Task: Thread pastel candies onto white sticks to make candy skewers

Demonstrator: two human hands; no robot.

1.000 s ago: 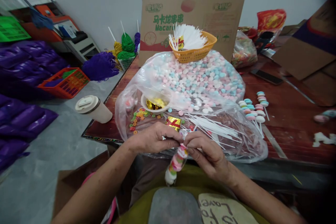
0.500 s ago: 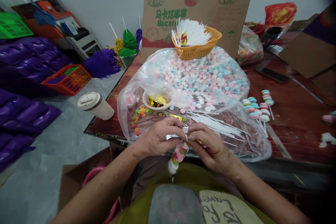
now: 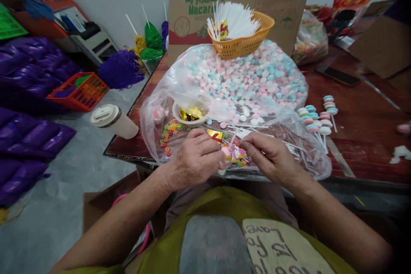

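Observation:
My left hand [image 3: 198,158] is closed around a candy skewer [image 3: 226,151] just over the table's front edge. Its thin white stick [image 3: 233,138] points up and away. A pink, white and yellow printed wrapper [image 3: 238,153] shows between my two hands. My right hand [image 3: 272,157] pinches at the wrapper's right edge, thumb against forefinger. Behind the hands lie a gold foil packet [image 3: 215,135] and small candy rings [image 3: 166,139] in several colours. Most of the skewer is hidden by my left fingers.
Pastel candies [image 3: 240,77] fill a clear plastic bag, with an orange basket [image 3: 239,48] of white sticks behind. A white bowl [image 3: 192,122] holds gold foil. Finished-looking candy skewers [image 3: 325,123] lie right, near a phone [image 3: 338,75]. A lidded cup [image 3: 125,127] stands left.
The skewer, which hung down toward my lap, is now turned with its stick up. My left hand has wrapped round it, and my right hand has shifted slightly right.

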